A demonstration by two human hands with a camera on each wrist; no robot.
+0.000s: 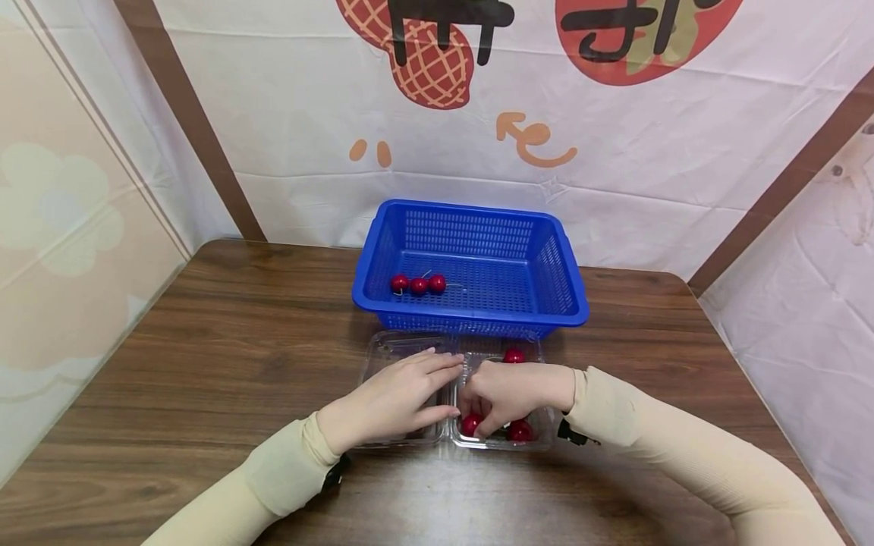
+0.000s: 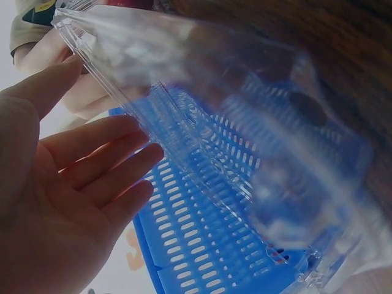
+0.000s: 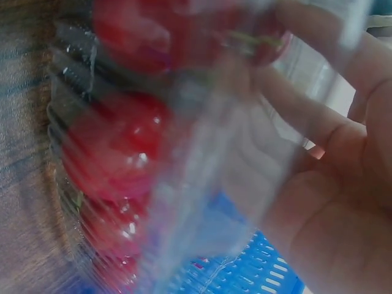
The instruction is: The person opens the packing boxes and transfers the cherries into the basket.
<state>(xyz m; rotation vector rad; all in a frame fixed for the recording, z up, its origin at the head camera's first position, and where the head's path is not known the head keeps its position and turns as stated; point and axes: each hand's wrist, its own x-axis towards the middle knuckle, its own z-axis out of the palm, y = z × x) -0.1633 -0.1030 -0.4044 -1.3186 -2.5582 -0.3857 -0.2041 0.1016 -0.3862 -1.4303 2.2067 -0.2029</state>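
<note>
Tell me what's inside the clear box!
Red cherries lie in the clear box. The right hand covers part of it, so anything underneath can't be seen.

The box (image 1: 385,345) is thin, clear, shiny plastic, the cherries (image 1: 521,431) smooth and glossy, the basket (image 1: 471,314) slotted plastic. The table (image 1: 273,334) has wood grain with a sheen; the backdrop (image 1: 444,152) seems creased matt cloth, its weave too faint to tell.
</note>
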